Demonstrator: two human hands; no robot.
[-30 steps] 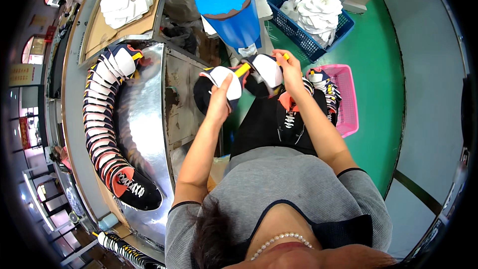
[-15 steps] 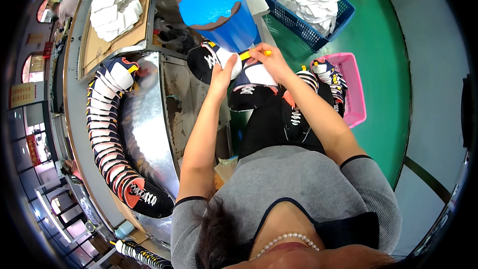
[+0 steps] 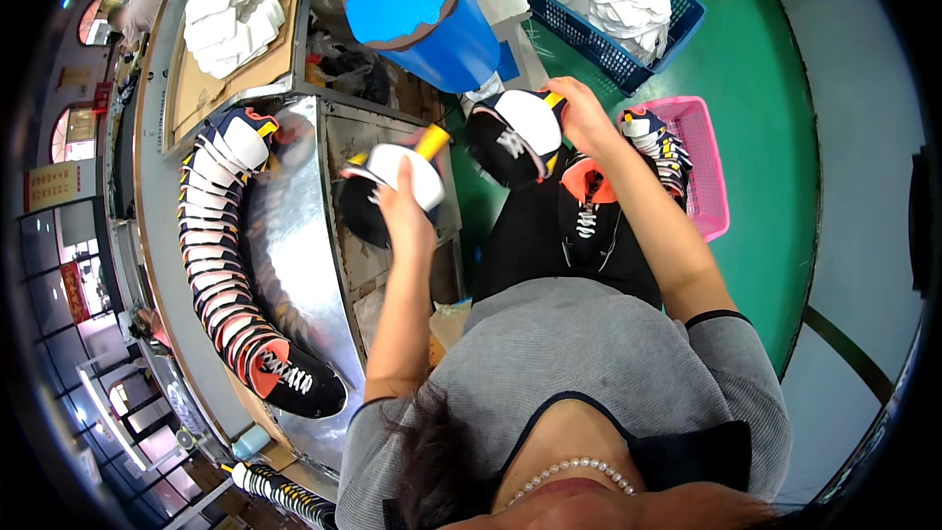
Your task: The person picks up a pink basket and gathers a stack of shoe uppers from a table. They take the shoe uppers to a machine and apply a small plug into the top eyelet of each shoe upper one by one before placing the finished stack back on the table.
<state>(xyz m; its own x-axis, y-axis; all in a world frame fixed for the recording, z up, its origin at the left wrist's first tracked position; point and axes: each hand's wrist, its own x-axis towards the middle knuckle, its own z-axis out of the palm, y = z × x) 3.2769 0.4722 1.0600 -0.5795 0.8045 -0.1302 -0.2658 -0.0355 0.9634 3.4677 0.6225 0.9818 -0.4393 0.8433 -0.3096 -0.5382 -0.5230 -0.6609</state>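
Note:
My left hand (image 3: 405,214) is closed round a black-and-white shoe upper (image 3: 422,175), slightly blurred, over the left side of my lap. A yellow strip (image 3: 433,142) stands out from its far end. To the right, my right hand (image 3: 581,116) pinches the rim of another shoe upper (image 3: 520,128), with a white panel, a black laced front and a yellow tab. The two uppers are apart. On my lap lies a black shoe upper (image 3: 587,221) with coral lining and white laces.
A curved row of nested shoe uppers (image 3: 218,245) lies on the metal-topped bench (image 3: 294,226) at left. Beyond stand a blue bucket (image 3: 451,49), white pieces on cardboard (image 3: 231,15) and a blue crate (image 3: 589,37) of white pieces. A pink basket (image 3: 708,167) with uppers is at right.
The two uppers, held close together before, have been drawn apart. My left hand has moved left and nearer with one; my right hand has shifted right with the other.

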